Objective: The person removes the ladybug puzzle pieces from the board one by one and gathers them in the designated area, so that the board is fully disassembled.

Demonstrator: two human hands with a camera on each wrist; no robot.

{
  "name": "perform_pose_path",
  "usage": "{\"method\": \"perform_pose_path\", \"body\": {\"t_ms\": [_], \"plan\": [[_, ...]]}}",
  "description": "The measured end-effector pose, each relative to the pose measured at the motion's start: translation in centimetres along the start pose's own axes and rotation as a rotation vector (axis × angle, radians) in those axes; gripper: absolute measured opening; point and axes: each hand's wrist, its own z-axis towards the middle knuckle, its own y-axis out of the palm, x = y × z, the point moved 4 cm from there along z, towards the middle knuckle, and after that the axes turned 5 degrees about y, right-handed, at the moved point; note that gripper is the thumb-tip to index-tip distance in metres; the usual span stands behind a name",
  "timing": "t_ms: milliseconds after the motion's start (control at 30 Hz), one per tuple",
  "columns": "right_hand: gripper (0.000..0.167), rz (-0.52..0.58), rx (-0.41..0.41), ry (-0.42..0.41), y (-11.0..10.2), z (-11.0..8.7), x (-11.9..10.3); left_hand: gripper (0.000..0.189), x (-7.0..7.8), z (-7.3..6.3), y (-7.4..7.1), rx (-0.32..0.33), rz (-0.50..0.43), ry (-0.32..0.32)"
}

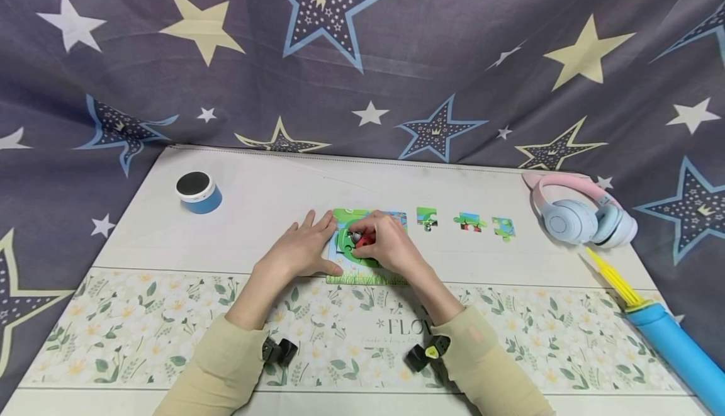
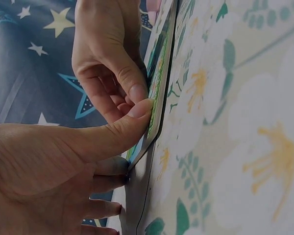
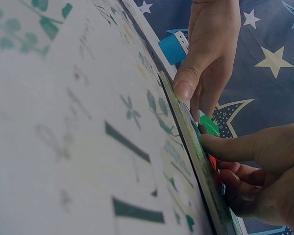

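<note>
A flat jigsaw puzzle board [image 1: 367,279] with a printed grass edge lies in front of me. My left hand [image 1: 300,249] rests at its left side, fingers spread, with the thumb on the lower left corner. Over the middle of the board, my right hand [image 1: 392,246] pinches a green puzzle piece [image 1: 343,241] with red and black beside it. In the right wrist view this green piece [image 3: 208,124] stands tilted up from the board. The right fingers hide part of it. Three loose puzzle pieces lie to the right: one [image 1: 427,216], a middle one [image 1: 470,222] and a far one [image 1: 503,228].
At the back left stands a blue and white cylinder [image 1: 199,192] with a black top. Pink and blue headphones [image 1: 578,211] lie at the back right, near a blue tube with a yellow tip [image 1: 617,281]. A starry curtain [image 1: 362,89] hangs behind the table.
</note>
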Motion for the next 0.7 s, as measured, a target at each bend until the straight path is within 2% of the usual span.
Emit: {"method": "perform_pose_path", "body": {"t_ms": [700], "plan": [[0.042,0.031,0.004,0.0,0.03,-0.03,-0.04,0.104,-0.15,-0.12,0.06,0.003,-0.006,0.003]]}}
